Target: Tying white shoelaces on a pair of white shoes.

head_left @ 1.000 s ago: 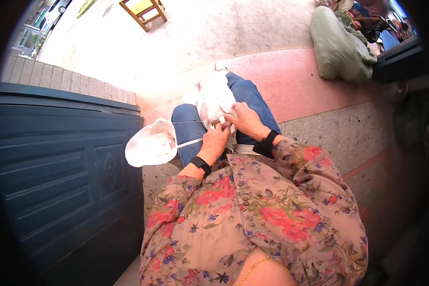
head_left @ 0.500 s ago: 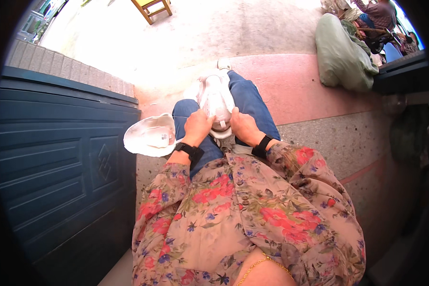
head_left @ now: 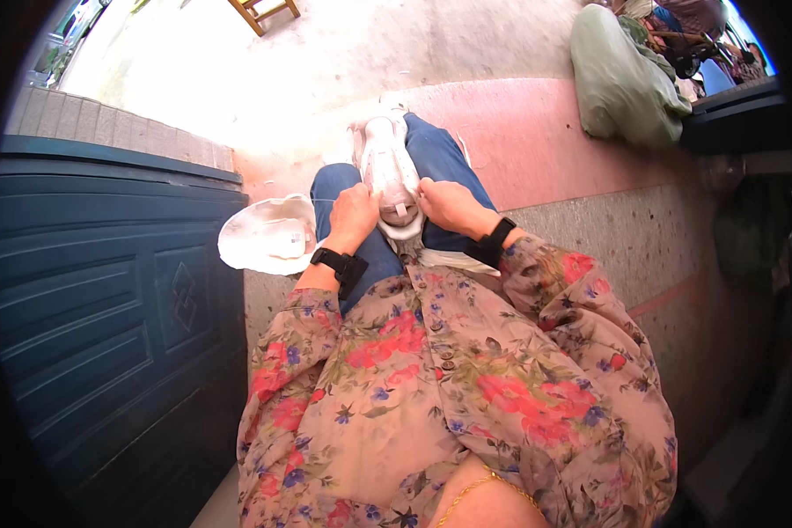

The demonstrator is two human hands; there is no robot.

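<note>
A white, shoe-shaped piece [head_left: 391,167], like a sneaker upper with a small tab at its near end, lies lengthwise between my knees. My left hand [head_left: 355,216] is closed on its left edge. On the opposite edge my right hand [head_left: 453,208] is closed too, thumb and fingers pinched together. Whether a needle or other small tool is in the fingers cannot be seen. A fine thread runs left from near my left hand toward a white, open, rounded piece [head_left: 248,236] with a pale patch inside, beside my left knee.
A dark blue panelled door [head_left: 106,273] stands close on my left. At the far right sits a bulging pale green sack [head_left: 620,84], with a person and clutter behind it. A wooden stool [head_left: 264,12] is at the far edge. Pale cloth [head_left: 458,260] lies by my lap.
The view has shifted slightly. My right hand has drawn a little back at the wrist, and pale cloth now shows more below it. Both hands keep to the shoe piece's sides.
</note>
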